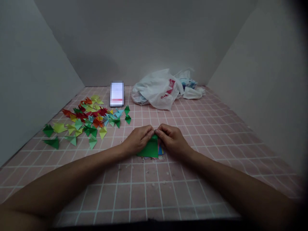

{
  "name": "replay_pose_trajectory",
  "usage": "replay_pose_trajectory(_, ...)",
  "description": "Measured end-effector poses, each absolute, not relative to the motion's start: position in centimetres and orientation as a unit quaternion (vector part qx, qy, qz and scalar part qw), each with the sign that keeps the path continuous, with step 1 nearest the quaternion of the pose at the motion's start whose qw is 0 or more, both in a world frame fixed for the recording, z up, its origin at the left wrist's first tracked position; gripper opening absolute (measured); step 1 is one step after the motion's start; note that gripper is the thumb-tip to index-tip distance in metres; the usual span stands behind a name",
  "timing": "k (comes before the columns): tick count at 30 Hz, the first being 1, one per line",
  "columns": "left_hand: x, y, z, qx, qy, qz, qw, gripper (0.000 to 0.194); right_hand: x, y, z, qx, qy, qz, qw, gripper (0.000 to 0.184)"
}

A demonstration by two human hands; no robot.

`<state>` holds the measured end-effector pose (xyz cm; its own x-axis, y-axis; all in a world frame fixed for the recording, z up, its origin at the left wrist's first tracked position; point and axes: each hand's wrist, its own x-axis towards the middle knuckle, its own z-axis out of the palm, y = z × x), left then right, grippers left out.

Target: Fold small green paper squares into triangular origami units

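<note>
Both hands meet over a green sheet of folding paper [149, 150] in the middle of the table. My left hand [138, 138] pinches its upper edge between thumb and fingers. Right beside it, my right hand [172, 138] is closed with thumb and fingertip at the same edge, the two thumbs almost touching. Under the green sheet, part of a stack of coloured paper [160, 150] shows, blue and patterned edges sticking out. The fingers hide the top of the green sheet.
Many small folded paper shapes [89, 118] in green, yellow, red, orange and blue lie spread at the left. A phone with a lit, blurred screen [116, 93] stands behind them. White plastic bags [158, 89] lie near the back wall, on the pink checked tablecloth [207, 134]. Grey walls enclose three sides.
</note>
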<state>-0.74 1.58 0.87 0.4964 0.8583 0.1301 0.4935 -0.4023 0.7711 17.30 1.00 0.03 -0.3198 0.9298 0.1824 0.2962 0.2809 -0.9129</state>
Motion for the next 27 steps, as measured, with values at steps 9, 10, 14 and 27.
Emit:
replay_pose_trajectory(9,-1.1,2.1,0.9,0.787,0.45,0.286,0.311,0.035,17.6,1.9,-0.3,-0.441,-0.68,0.42,0.408,0.042)
replay_pose_trajectory(10,-1.2,2.1,0.8,0.781,0.451,0.289,0.321,0.036,17.6,2.0,-0.4,-0.438,-0.672,0.433,0.41,0.042)
replay_pose_trajectory(14,-1.2,2.0,0.7,0.737,0.446,0.298,0.412,0.035,17.6,2.1,-0.4,-0.423,-0.694,0.419,0.404,0.041)
replay_pose_trajectory(27,-0.4,1.8,0.5,0.458,0.452,0.399,0.653,0.036,17.2,1.7,-0.5,-0.381,-0.534,0.614,0.44,0.033)
